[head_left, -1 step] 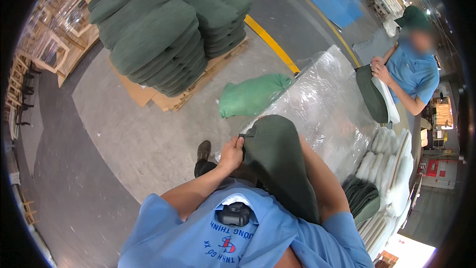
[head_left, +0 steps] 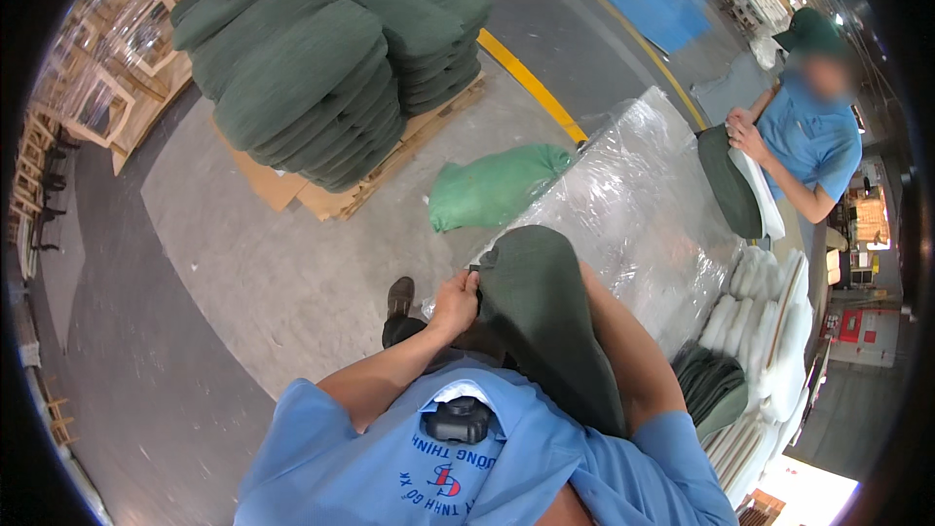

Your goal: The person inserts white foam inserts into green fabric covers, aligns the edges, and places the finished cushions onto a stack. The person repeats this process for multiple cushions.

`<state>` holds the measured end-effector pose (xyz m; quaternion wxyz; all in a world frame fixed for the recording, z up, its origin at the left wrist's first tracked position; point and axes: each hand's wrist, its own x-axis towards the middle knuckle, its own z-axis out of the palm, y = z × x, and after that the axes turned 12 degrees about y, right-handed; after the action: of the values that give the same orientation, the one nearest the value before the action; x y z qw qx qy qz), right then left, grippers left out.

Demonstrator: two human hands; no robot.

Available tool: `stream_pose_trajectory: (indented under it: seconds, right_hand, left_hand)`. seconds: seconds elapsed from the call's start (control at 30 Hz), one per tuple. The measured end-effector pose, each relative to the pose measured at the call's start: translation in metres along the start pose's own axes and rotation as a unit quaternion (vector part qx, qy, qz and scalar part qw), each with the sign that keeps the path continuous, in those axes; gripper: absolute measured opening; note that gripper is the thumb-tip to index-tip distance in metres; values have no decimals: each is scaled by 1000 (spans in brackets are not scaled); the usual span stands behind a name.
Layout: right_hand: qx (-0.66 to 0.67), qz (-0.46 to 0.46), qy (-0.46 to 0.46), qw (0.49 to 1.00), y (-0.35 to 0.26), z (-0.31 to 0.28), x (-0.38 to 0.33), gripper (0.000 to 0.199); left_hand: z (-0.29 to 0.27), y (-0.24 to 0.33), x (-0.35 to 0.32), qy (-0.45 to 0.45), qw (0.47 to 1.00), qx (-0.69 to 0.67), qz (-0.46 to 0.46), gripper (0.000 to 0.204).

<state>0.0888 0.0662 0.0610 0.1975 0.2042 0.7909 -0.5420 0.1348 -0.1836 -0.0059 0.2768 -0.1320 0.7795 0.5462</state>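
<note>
A dark green cushion (head_left: 545, 317) is held before a blue shirt (head_left: 360, 468), near clear plastic sheeting (head_left: 633, 205), its edge pinched in the left hand (head_left: 455, 302); the right hand is hidden, its grip unclear

left hand (head_left: 454, 304) grips dark-green cushion (head_left: 545, 317) | right hand hidden (behind the cushion) | green sack (head_left: 497, 185) on floor (head_left: 292, 282)

Left of the held cushion (head_left: 545, 317), past the left hand (head_left: 455, 304) gripping its edge, the floor (head_left: 282, 282) gives a wide way through. Farther off, beyond the cushion on that side, a tall pile (head_left: 292, 78) blocks passage; a green sack (head_left: 497, 187) lies ahead, low down. Right of the cushion, the right forearm (head_left: 628, 346) bars the way; past it, there is room above the plastic-covered table (head_left: 643, 205).
</note>
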Motion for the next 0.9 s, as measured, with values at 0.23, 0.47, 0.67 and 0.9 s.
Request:
stream_pose_trajectory:
  seconds: [0.23, 0.47, 0.67, 0.9]
  right_hand:
    - [-140, -101, 68, 983, 9, -26, -29, 32]
    - [178, 0, 64, 982, -15, -119, -297, 104]
    - [57, -52, 259, 963, 39, -67, -410, 76]
    - [-55, -93, 505, 856, 13, -54, -388, 25]
  left_hand:
    - [-12, 21, 35, -24, 969, 70, 234, 51]
    - [-42, 82, 64, -353, 914, 144, 140, 72]
    - [-31, 83, 63, -330, 924, 149, 125, 48]
    - [-19, 115, 46, -256, 933, 249, 46, 64]
